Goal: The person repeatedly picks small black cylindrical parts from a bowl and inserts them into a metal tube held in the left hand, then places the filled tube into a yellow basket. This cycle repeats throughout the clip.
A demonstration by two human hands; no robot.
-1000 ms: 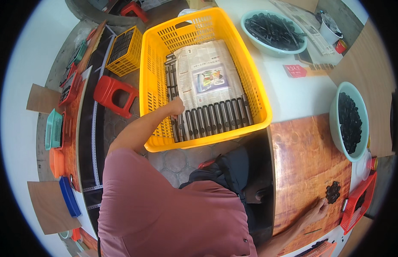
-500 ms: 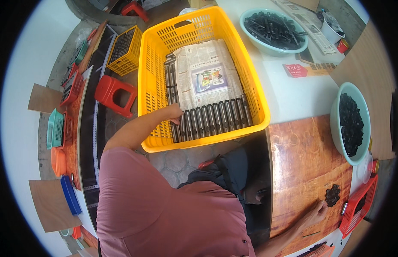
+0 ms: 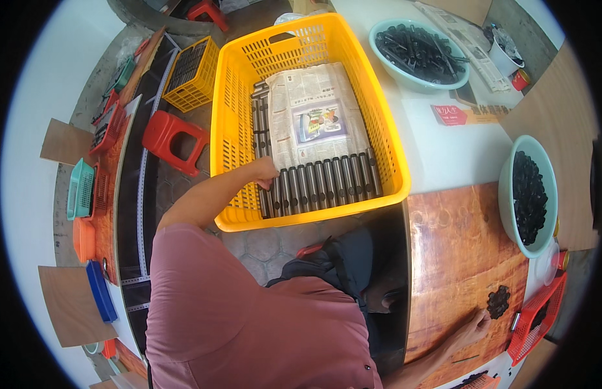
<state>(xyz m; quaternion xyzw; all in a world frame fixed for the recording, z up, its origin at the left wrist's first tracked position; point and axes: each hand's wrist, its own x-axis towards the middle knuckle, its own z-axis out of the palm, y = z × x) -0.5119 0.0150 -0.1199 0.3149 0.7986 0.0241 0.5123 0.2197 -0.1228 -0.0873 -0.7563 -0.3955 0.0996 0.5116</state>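
Our left hand is curled at the left end of the metal tubes in the yellow crate; right hand beside black pieces on the surface. We cannot tell if either grips anything. Risk: a knuckle knock could skew the tubes.

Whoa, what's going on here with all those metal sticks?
Someone in a pink shirt has each hand in a different place. The left hand is inside the yellow crate, at the left end of a row of metal sticks; its grip is hard to see. Newspaper lies behind that row. The right hand is beside some small black pieces on the wooden board.
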